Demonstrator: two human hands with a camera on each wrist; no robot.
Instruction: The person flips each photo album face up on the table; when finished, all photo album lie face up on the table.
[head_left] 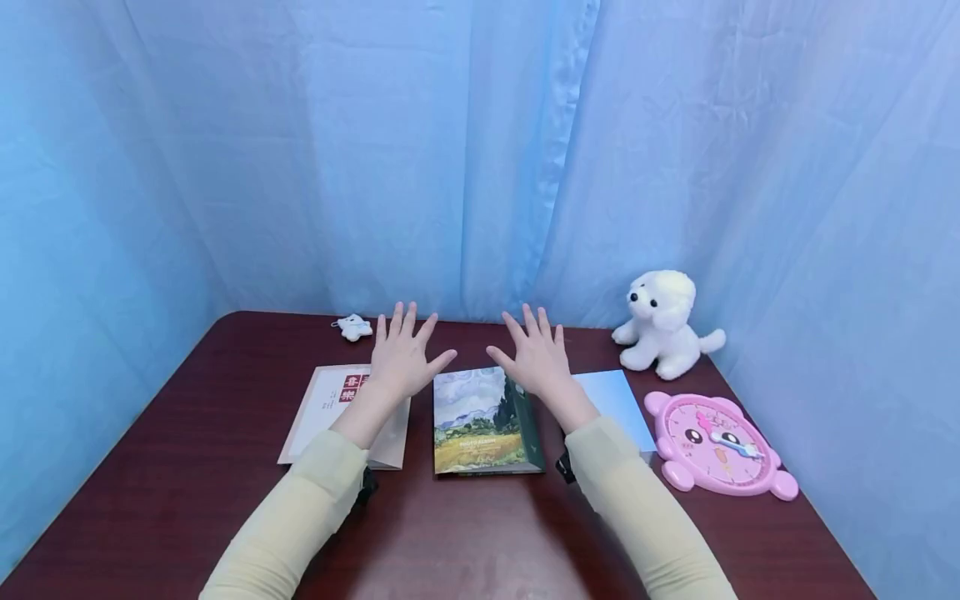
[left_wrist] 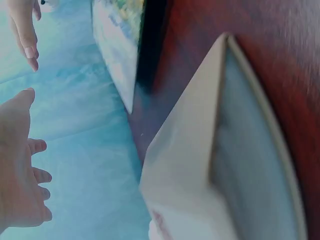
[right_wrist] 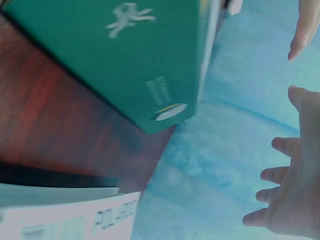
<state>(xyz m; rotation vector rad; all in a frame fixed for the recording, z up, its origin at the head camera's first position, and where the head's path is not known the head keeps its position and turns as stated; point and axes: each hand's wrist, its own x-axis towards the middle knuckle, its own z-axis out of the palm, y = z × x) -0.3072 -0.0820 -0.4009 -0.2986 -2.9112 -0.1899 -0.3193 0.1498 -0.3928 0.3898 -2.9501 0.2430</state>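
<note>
Both hands are raised over the table with fingers spread, holding nothing. In the head view my left hand (head_left: 400,357) overlaps the top right of a pale book (head_left: 322,425) with red printed characters. My right hand (head_left: 536,358) is above a second book (head_left: 480,425), between it and a light blue book (head_left: 618,404) partly hidden by the forearm. The middle book has a painted landscape cover and a green spine (right_wrist: 115,55). The pale book's open page edges (left_wrist: 260,150) face the left wrist camera.
A small white plush (head_left: 353,327) lies at the back left. At the back right sits a white toy dog (head_left: 663,321). A pink bear-shaped clock (head_left: 720,446) lies near the table's right edge. Blue curtains (head_left: 390,167) hang behind and on both sides.
</note>
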